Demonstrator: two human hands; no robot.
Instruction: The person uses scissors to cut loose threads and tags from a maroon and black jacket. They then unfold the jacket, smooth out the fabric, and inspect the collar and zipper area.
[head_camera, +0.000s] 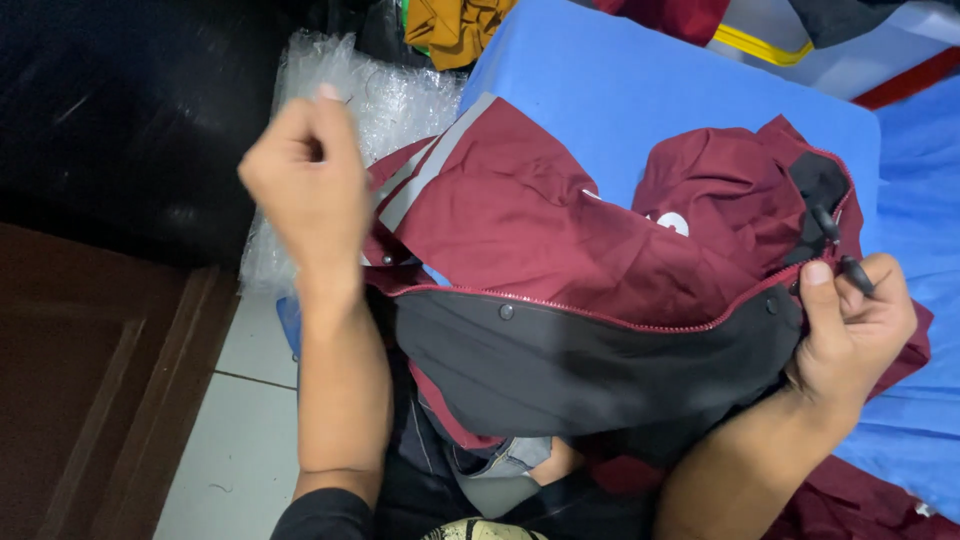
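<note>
Two hands frame the maroon jacket (560, 230): your right hand (850, 325) pinches its zipper edge, while your left hand (305, 185), a closed fist, hovers beside its striped sleeve.

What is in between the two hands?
In the head view, the maroon jacket with its dark lining and zipper stretches between the left hand and the right hand.

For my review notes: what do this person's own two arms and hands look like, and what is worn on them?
Both hands are bare: no gloves, rings or watch visible on the left hand or the right hand. Both forearms are uncovered. A dark sleeve edge shows near the left elbow at the bottom of the picture; no sleeve shows on the right arm.
</note>
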